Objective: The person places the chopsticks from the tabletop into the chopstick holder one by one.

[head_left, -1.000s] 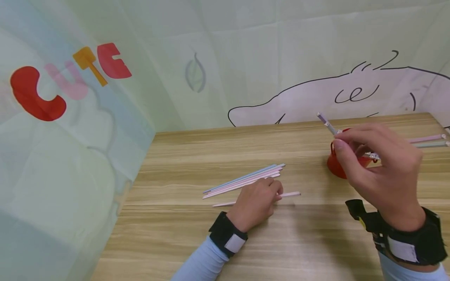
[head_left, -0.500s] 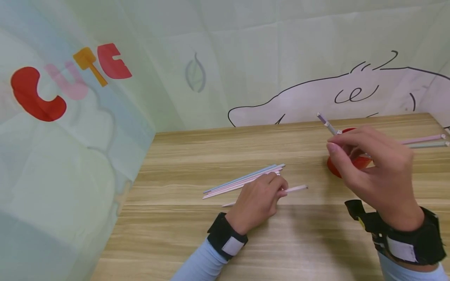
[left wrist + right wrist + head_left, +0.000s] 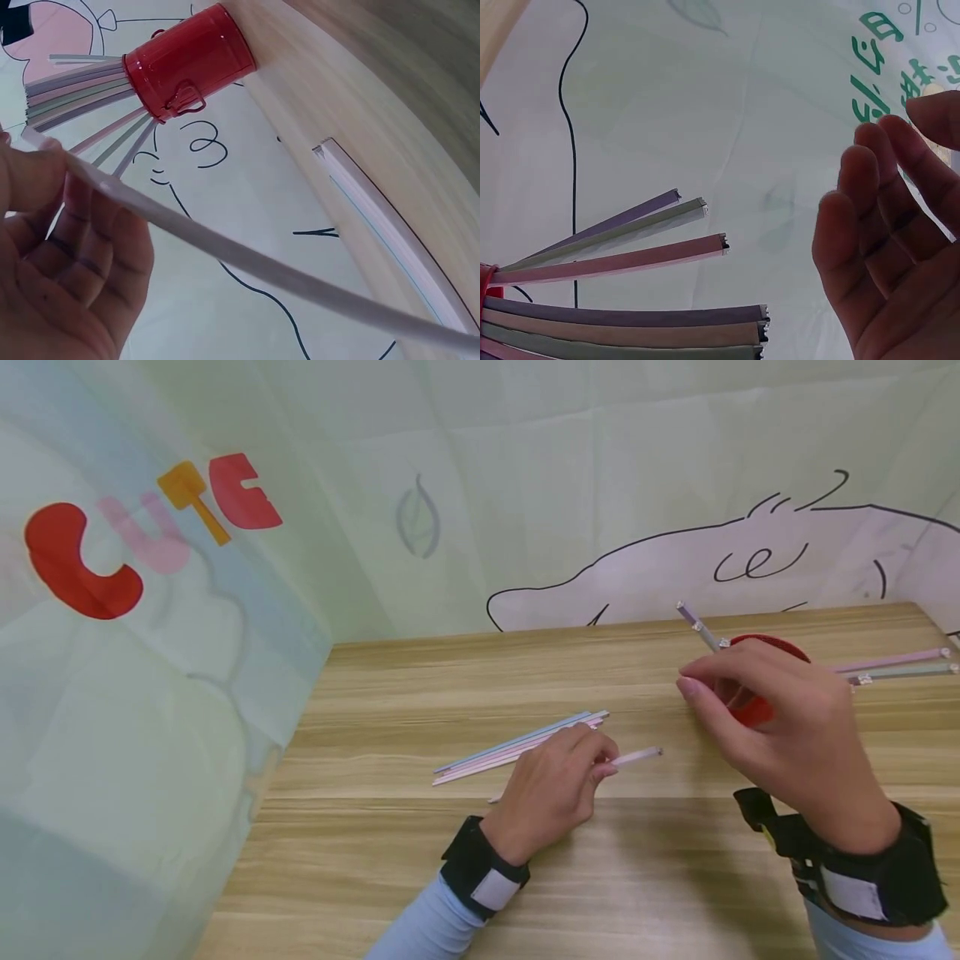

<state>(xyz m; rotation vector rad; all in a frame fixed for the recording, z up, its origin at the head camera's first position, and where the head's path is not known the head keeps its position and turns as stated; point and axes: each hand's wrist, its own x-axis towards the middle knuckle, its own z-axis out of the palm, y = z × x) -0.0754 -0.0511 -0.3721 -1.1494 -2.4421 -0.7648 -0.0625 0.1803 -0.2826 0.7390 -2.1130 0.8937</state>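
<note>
Left hand pinching a pale stick

Thumb and fingers are clamping the stick near one end, on the near side of loose sticks lying together on the wooden table. The right hand is hovering before a red bucket (more sticks are poking from its mouth), its fingers bending loosely, thumb near the fingertips, palm bare.

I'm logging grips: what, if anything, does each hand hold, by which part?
Left hand: a pale stick, pinched near one end. Right hand: nothing.
</note>
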